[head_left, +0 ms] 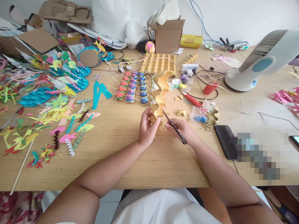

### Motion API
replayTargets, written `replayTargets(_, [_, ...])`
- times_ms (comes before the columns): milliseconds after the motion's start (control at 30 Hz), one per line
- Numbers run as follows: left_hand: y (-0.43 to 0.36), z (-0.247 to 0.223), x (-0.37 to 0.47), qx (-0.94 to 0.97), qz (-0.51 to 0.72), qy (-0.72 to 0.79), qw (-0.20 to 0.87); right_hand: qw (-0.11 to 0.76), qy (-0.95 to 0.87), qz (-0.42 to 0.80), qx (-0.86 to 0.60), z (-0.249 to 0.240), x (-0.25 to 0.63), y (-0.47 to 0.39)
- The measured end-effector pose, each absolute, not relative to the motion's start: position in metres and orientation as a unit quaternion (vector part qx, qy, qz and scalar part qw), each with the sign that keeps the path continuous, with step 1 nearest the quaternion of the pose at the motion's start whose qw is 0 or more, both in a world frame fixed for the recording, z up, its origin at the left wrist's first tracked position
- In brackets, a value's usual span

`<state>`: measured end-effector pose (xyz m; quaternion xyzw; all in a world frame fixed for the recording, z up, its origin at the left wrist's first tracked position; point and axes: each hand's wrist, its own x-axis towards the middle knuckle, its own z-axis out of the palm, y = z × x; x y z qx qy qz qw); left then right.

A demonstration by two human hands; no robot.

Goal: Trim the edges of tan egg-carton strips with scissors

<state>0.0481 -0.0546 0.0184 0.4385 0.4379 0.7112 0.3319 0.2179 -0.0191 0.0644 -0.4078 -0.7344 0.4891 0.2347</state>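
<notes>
My left hand (148, 129) is closed round the near end of a long yellow egg-carton strip (162, 85), which stretches away from me above the table. In my right hand (182, 130) is a black-handled knife or pair of scissors (174, 126); which one is hard to tell. Its tip touches or nearly touches the strip's right edge, near my left thumb. Left of the strip stand rows of painted carton cups, red (121, 88), purple (131, 89) and blue (143, 90), with thin sticks poking out. A larger yellow carton sheet (161, 62) lies behind.
Carton scraps (181, 112), a red cup (210, 88), a phone (225, 141) and a white fan (259, 62) are on the right. Colourful paper fish (67, 137), blue strips (95, 95) and a glue bottle (64, 87) lie left. A cardboard box (169, 35) stands behind.
</notes>
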Motion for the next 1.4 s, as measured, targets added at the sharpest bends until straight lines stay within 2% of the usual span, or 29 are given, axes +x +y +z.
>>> replayTargets(1000, [-0.057,0.023,0.053,0.444,0.721,0.435,0.305,0.278,-0.72,0.487,-0.408,0.056,0.208,-0.026])
replayTargets(1167, [-0.057,0.02,0.052,0.427,0.726,0.421,0.337,0.308,-0.684,0.497,-0.435,0.055,0.212,-0.022])
replayTargets(1400, [-0.056,0.021,0.052,0.383,0.709,0.397,0.439,0.328,-0.67,0.509,-0.431,0.065,0.22,-0.015])
